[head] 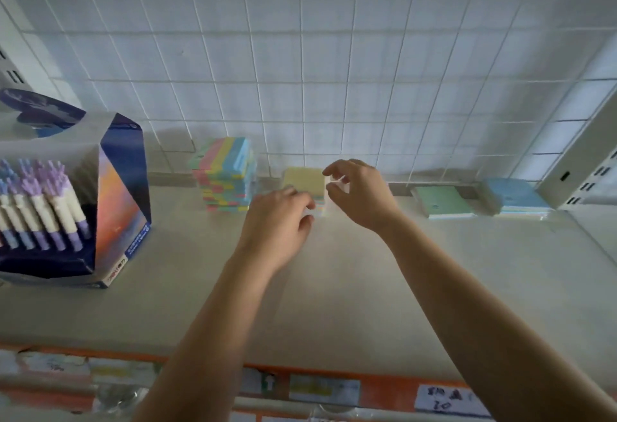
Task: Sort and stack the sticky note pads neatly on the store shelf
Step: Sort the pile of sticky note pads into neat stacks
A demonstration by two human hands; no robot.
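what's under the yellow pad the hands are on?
The yellow pad tops a short stack; pastel pad edges show beneath at its right front corner. The left hand covers the rest of the front, so the count is unclear.

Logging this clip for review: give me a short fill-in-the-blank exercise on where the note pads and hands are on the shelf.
1. The tall striped stack of pads stands to the ____ of the yellow-topped stack.
2. The left hand and right hand are both at the ____-topped stack.
3. Between the right hand and the blue pad lies a ____ pad.
4. The box at the shelf's left end holds ____.

Missing words: left; yellow; green; pens
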